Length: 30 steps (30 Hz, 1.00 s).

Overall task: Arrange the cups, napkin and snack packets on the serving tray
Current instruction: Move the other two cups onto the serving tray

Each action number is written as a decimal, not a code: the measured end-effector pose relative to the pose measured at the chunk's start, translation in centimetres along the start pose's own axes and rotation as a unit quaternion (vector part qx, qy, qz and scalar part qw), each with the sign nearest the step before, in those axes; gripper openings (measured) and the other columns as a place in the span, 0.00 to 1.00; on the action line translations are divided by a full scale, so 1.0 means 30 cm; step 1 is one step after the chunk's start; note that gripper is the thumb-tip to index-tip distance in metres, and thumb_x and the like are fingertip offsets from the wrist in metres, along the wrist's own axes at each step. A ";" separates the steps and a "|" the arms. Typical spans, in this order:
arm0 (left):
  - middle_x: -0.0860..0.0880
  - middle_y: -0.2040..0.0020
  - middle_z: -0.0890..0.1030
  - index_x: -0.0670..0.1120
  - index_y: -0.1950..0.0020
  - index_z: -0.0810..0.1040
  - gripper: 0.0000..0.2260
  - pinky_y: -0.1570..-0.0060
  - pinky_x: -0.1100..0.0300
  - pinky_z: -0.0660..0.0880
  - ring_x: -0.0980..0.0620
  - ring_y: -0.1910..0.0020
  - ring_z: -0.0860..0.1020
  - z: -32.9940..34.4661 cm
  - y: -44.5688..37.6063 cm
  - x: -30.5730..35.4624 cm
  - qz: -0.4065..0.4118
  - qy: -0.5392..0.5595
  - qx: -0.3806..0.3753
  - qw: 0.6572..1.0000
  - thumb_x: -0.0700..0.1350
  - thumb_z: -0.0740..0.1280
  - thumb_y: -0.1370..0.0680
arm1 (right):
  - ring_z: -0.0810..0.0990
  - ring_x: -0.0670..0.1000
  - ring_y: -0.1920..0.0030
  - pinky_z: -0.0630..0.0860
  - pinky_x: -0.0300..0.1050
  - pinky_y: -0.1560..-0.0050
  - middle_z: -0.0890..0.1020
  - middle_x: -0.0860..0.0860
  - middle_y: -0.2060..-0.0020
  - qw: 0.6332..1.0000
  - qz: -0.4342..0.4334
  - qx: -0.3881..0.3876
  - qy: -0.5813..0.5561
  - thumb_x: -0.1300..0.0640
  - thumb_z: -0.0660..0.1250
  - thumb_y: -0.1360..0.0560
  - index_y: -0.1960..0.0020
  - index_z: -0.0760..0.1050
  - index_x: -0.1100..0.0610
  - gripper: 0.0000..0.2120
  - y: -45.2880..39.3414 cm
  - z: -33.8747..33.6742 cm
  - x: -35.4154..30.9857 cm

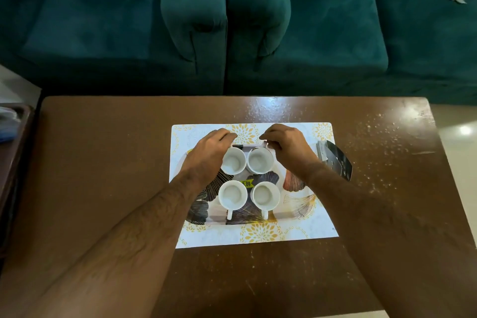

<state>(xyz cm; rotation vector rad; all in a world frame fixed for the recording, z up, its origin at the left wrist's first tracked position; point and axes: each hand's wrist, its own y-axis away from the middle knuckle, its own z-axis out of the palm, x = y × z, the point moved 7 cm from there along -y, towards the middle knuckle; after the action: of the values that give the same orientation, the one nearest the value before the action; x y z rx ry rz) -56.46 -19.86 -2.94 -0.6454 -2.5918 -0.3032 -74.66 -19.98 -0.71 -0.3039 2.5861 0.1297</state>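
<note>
Left grip [206, 152] and right grip [286, 146] curled at far cups' [233, 160] handles, apparently pinching; turning them to match near cups [232, 194].

Brown table [103, 162] (crumb-speckled) carries a floral placemat [258, 236].

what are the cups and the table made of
Cups: probably glazed ceramic, going by the plain white, smooth thick rims and moulded handles. Table: looks like brown varnished wood or laminate; its glossy top mirrors a light, with scuffs and pale specks.
</note>
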 end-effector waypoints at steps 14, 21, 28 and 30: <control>0.47 0.36 0.80 0.43 0.29 0.74 0.23 0.38 0.48 0.76 0.45 0.39 0.78 0.017 0.132 -0.031 -0.029 0.133 0.013 0.991 0.49 0.69 0.22 | 0.79 0.53 0.53 0.70 0.42 0.50 0.81 0.51 0.51 0.995 0.091 0.024 -0.032 0.43 0.80 0.32 0.42 0.76 0.58 0.27 0.182 0.069 0.002; 0.48 0.35 0.79 0.45 0.28 0.73 0.25 0.39 0.45 0.78 0.45 0.36 0.78 0.031 0.135 -0.036 -0.051 0.136 0.026 0.989 0.51 0.71 0.24 | 0.80 0.53 0.53 0.77 0.48 0.49 0.80 0.52 0.49 0.997 0.070 0.021 -0.031 0.47 0.80 0.33 0.40 0.76 0.58 0.28 0.172 0.064 -0.009; 0.48 0.37 0.79 0.45 0.29 0.73 0.26 0.44 0.48 0.80 0.47 0.38 0.78 0.037 0.135 -0.023 -0.052 0.132 0.035 0.989 0.51 0.72 0.24 | 0.80 0.54 0.52 0.79 0.51 0.49 0.81 0.53 0.49 0.999 0.032 0.009 -0.021 0.49 0.79 0.33 0.39 0.77 0.59 0.27 0.176 0.048 -0.009; 0.48 0.37 0.79 0.46 0.29 0.73 0.26 0.45 0.47 0.80 0.47 0.38 0.78 0.037 0.134 -0.021 -0.051 0.131 0.035 0.989 0.51 0.72 0.24 | 0.80 0.55 0.50 0.79 0.52 0.47 0.81 0.54 0.47 0.999 0.024 0.010 -0.020 0.50 0.79 0.33 0.38 0.77 0.60 0.28 0.177 0.048 -0.007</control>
<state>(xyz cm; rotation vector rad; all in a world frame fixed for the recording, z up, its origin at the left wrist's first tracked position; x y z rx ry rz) -54.40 -16.29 -3.80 -0.4171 -2.3750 -0.3060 -75.06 -14.57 -1.66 -0.2301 2.5539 0.1260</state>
